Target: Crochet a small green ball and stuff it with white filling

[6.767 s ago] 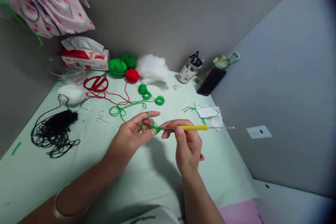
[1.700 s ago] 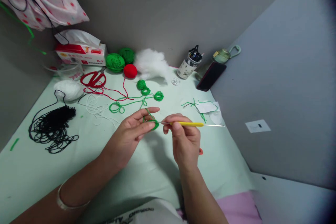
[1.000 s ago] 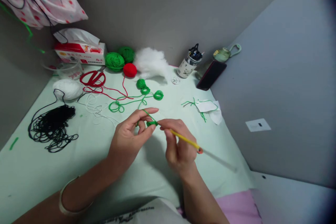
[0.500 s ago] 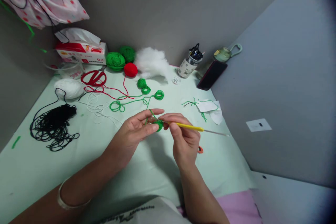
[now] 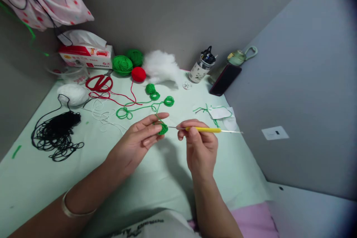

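Observation:
A small green crochet piece [image 5: 163, 129] is pinched between the thumb and fingers of my left hand [image 5: 139, 134]. Green yarn runs from it over my raised forefinger to the loose green strand [image 5: 125, 112] on the table. My right hand [image 5: 202, 145] grips a crochet hook [image 5: 205, 129] by its yellow handle, pencil-fashion. The hook's thin metal shaft points left and its tip reaches the right edge of the green piece; whether it sits in a stitch is too small to tell. A second metal end sticks out to the right.
Behind my hands lie green yarn balls [image 5: 122, 65], a red ball [image 5: 138, 74], white stuffing [image 5: 161, 67] and red-handled scissors [image 5: 99, 83]. Black yarn [image 5: 58, 130] is heaped at left. A phone [image 5: 225, 79] leans on a bottle by the right wall, near a pen jar [image 5: 200, 70].
My right hand has moved slightly right, drawing the hook away from my left fingers and levelling it. My left hand has shifted a little left with the green piece, which shows more.

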{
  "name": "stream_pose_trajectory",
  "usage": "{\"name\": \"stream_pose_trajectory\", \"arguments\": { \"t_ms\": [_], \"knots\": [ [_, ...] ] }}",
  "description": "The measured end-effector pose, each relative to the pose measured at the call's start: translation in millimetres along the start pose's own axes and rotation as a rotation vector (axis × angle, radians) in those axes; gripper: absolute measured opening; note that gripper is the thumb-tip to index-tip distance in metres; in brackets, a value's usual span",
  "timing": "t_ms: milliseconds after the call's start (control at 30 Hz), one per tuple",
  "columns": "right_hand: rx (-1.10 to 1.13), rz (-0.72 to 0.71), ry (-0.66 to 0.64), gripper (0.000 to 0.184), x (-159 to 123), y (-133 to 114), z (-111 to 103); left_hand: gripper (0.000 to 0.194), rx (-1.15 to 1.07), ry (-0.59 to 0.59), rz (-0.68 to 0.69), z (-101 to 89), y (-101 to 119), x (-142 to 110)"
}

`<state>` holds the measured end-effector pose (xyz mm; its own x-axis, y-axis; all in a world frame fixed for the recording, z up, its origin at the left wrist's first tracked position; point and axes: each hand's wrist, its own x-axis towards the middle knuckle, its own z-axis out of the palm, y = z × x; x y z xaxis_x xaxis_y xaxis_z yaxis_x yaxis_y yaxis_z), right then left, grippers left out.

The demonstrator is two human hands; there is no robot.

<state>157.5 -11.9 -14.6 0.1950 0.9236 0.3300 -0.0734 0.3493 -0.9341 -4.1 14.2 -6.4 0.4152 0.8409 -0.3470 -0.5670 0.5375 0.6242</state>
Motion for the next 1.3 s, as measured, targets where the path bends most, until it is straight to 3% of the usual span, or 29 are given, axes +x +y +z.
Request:
{"name": "stream_pose_trajectory", "arguments": {
  "t_ms": [200,400,533,667,733,933,1133,1300],
  "knots": [
    [0.033,0.109,-0.023,0.015,0,4,3,0.035,0.334,0.015,0.111,0.5,-7,-3],
    [0.113,0.177,-0.038,0.019,3,0,-2,0.029,0.331,0.024,0.139,1.1,-5,-4],
    [-0.102,0.036,-0.06,0.019,-2,-5,-1,0.029,0.442,0.086,0.202,2.1,-6,-6],
    [-0.447,-0.289,-0.161,0.024,-10,-6,0,0.033,0.582,0.175,0.317,2.1,-10,-6],
    [-0.483,-0.418,-0.179,0.029,-12,-4,0,0.035,0.584,0.186,0.339,2.1,-11,-7],
    [-0.303,-0.198,-0.056,0.027,-10,-5,1,0.033,0.531,0.121,0.259,0.5,-7,-8],
    [-0.451,-0.428,-0.157,0.029,-10,-3,-1,0.034,0.605,0.18,0.327,0.6,-8,-9],
    [-0.65,-0.49,-0.202,0.034,-12,-2,-2,0.035,0.606,0.219,0.374,5.8,-9,-12]
  ]
}}
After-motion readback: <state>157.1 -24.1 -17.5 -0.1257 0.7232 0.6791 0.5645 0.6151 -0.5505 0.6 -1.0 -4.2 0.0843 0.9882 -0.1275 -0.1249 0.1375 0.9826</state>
